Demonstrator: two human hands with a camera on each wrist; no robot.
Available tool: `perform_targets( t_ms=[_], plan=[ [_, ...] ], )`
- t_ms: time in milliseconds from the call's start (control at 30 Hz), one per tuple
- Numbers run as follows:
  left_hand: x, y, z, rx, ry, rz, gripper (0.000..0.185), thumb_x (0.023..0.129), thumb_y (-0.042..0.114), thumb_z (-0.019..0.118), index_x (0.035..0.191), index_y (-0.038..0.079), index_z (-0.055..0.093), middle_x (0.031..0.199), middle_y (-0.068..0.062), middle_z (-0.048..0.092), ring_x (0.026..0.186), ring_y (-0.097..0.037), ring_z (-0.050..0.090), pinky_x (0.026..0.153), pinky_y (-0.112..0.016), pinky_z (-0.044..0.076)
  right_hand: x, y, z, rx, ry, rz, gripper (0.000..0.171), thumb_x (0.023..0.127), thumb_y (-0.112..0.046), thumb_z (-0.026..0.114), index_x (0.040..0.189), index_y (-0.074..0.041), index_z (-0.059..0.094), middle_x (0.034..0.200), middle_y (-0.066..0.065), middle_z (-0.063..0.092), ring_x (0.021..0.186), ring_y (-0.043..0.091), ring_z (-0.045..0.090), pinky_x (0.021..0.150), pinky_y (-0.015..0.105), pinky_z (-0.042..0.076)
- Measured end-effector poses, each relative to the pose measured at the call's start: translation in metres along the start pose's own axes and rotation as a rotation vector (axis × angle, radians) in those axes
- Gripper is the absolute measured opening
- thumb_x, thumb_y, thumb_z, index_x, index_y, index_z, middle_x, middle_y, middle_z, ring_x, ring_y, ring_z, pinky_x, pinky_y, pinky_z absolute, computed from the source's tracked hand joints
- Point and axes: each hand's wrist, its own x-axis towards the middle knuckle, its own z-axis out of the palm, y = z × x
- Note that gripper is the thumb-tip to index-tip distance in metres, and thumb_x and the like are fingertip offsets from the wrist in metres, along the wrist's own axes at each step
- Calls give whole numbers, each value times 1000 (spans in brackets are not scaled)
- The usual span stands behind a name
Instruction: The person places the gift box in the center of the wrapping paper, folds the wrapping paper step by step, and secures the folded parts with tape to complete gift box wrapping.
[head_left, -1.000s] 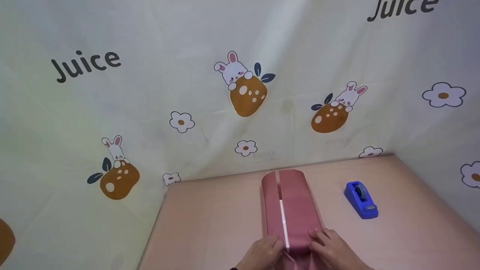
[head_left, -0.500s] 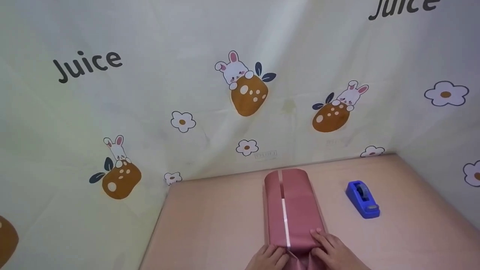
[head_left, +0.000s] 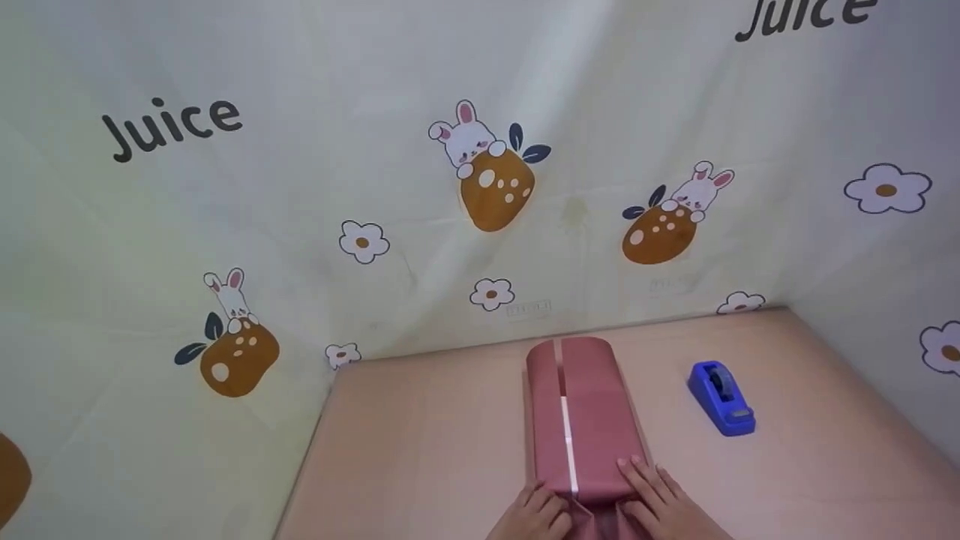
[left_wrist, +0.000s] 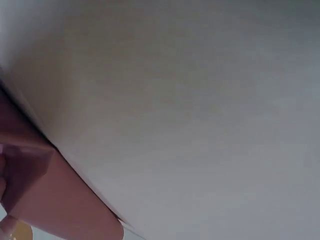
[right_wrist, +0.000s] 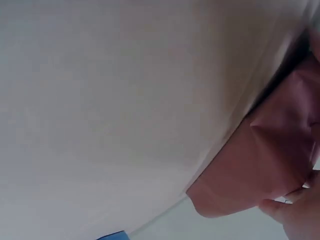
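Note:
A long package in dusty-pink wrapping paper (head_left: 600, 427) lies lengthwise on the table, a narrow white strip showing along its lengthwise seam. At its near left corner, my left hand (head_left: 531, 516) pinches the paper with bent fingers. My right hand (head_left: 667, 506) grips the near right corner, fingertips on the top face and thumb at the folded end. Between the hands, the loose paper end is creased inward and runs off the bottom of the head view. The right wrist view shows the package's side (right_wrist: 250, 165) with a fingertip at its top edge.
A blue tape dispenser (head_left: 721, 399) stands on the pink-covered table (head_left: 420, 435) to the right of the package. Behind and at both sides hangs a pale curtain (head_left: 315, 187) printed with rabbits, fruit and flowers.
My left hand has shifted slightly right and down at the near corner. The fingers of my right hand have spread over the top face, and the end paper is folded further inward.

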Motion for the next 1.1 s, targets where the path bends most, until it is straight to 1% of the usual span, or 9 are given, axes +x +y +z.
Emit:
perform_targets(
  t_ms=[100, 300, 433, 533, 667, 800, 900, 1000, 1100],
  plan=[
    [-3, -6, 0, -102, -33, 14, 21, 89, 34, 45, 73, 21, 51, 80, 10, 58, 80, -6, 54, 80, -29, 48, 3, 3, -4, 92, 37, -30, 33, 81, -55, 55, 94, -25, 57, 131, 22, 46, 141, 24, 6, 114, 25, -7],
    [6, -21, -9, -277, -18, -3, 18, 76, 33, 66, 70, 20, 55, 75, 11, 58, 69, -3, 54, 71, -19, 45, 10, 9, -14, 188, 107, -86, 18, 83, -41, 61, 84, -23, 60, 124, 23, 54, 141, 18, 12, 114, 22, 2],
    [11, -25, -17, -411, -135, -59, 15, 77, 30, 67, 73, 19, 58, 77, 10, 59, 70, -2, 55, 70, -15, 43, 14, 12, -22, 222, 92, -90, 22, 83, -40, 61, 93, -21, 65, 123, 21, 55, 136, 19, 26, 113, 18, 7],
    [10, -25, -22, -490, -245, -121, 8, 77, 23, 67, 79, 18, 62, 81, 9, 58, 74, -2, 53, 70, -11, 42, 19, 13, -30, 241, 46, -50, 28, 85, -36, 59, 105, -17, 66, 120, 18, 58, 121, 28, 47, 106, 25, 31],
    [9, -24, -23, -461, -266, -141, 11, 72, 20, 68, 79, 18, 60, 83, 8, 57, 74, -4, 50, 65, -9, 41, 27, 14, -39, 294, -31, 22, 31, 86, -31, 59, 113, -16, 63, 117, 17, 61, 103, 31, 60, 80, 40, 51],
    [9, -20, -19, -394, -199, -99, 15, 70, 23, 69, 75, 17, 57, 82, 9, 59, 74, -4, 51, 69, -12, 45, 25, 11, -47, 381, -169, 104, 37, 84, -44, 58, 113, -21, 60, 129, 14, 53, 114, 29, 54, 84, 46, 49],
    [7, -18, -18, -379, -169, -64, 15, 70, 23, 68, 76, 17, 56, 80, 9, 60, 76, -3, 55, 79, -19, 48, 17, 10, -46, 361, -263, 125, 43, 80, -58, 53, 111, -27, 54, 140, 10, 42, 129, 24, 39, 87, 49, 46],
    [6, -17, -19, -370, -175, -38, 15, 71, 21, 67, 77, 16, 55, 80, 9, 60, 79, -2, 57, 88, -29, 48, 7, 14, -36, 299, -251, 57, 46, 80, -61, 51, 111, -27, 51, 144, 10, 36, 138, 19, 22, 110, 37, 24],
    [4, -16, -20, -367, -190, -37, 16, 73, 23, 67, 78, 17, 54, 80, 10, 60, 81, -1, 57, 91, -32, 47, 1, 16, -25, 214, -175, -24, 50, 79, -63, 51, 113, -27, 51, 143, 12, 36, 139, 18, 17, 112, 20, -6]
  ],
)
